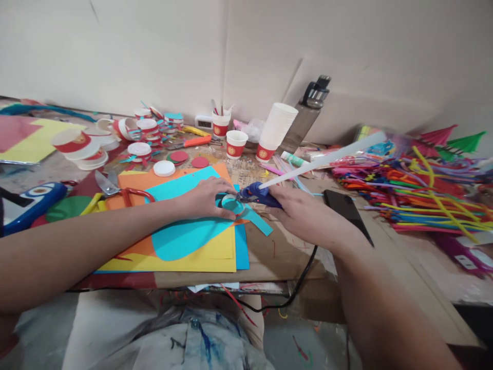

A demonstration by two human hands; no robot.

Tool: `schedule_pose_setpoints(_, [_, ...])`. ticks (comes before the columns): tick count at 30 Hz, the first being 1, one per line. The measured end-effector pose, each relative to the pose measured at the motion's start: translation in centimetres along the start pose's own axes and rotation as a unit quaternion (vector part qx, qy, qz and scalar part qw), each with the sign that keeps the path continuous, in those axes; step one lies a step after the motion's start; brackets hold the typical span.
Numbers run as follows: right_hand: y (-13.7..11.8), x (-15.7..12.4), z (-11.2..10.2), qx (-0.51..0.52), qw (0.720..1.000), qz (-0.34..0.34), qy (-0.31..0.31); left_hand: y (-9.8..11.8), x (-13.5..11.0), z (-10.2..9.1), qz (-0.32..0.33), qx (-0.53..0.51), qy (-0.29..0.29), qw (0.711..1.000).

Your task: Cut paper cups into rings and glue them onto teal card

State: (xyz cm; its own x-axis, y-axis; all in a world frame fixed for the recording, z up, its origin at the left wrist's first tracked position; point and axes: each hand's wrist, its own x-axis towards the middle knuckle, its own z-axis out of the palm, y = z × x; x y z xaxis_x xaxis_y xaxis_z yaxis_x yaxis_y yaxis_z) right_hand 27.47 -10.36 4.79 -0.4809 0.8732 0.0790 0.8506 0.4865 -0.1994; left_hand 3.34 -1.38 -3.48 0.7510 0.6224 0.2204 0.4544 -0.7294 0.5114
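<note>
My right hand [304, 213] is wrapped round a blue hot glue gun [254, 192], with a long white glue stick [323, 160] poking out of its back. The gun's nozzle points left, at a small round piece covered in light blue paper [232, 204]. My left hand [206, 198] grips that round piece with thumb and fingers. A light blue paper strip [259, 221] sticks out to its right. Under my left hand lie sheets of light blue paper [181, 241], yellow paper [215, 257] and orange paper [134, 180].
Red-handled scissors [134, 195] lie left of the sheets. Behind stand paper cups [236, 144], a cup stack [275, 131] and a bottle [302, 121]. Right are a phone [346, 210] and many pipe cleaners [419, 185]. The gun's black cord [304, 277] hangs over the table edge.
</note>
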Motion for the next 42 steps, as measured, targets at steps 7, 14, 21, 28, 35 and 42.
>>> schedule_pose_setpoints(7, [0.3,0.6,1.2,0.029,0.999,-0.034,0.018,0.0,0.1,-0.1,-0.005,0.01,-0.012,1.0])
schedule_pose_setpoints(14, [0.0,0.7,1.6,0.045,0.999,-0.027,0.008,0.2,0.0,-0.2,-0.003,0.004,-0.005,1.0])
schedule_pose_setpoints(21, [-0.4,0.9,1.4,0.081,0.996,-0.028,-0.003,0.4,0.0,-0.3,-0.01,0.001,-0.01,1.0])
schedule_pose_setpoints(28, [-0.1,0.9,1.7,0.088,0.996,-0.024,-0.007,0.5,0.1,-0.4,-0.01,0.001,-0.013,1.0])
schedule_pose_setpoints(35, [0.4,0.7,1.3,0.06,0.998,-0.023,0.007,0.0,0.0,0.0,-0.012,0.01,-0.005,1.0])
schedule_pose_setpoints(42, [0.4,0.8,1.5,0.057,0.998,-0.014,-0.001,0.0,0.1,0.0,-0.003,0.003,-0.004,1.0])
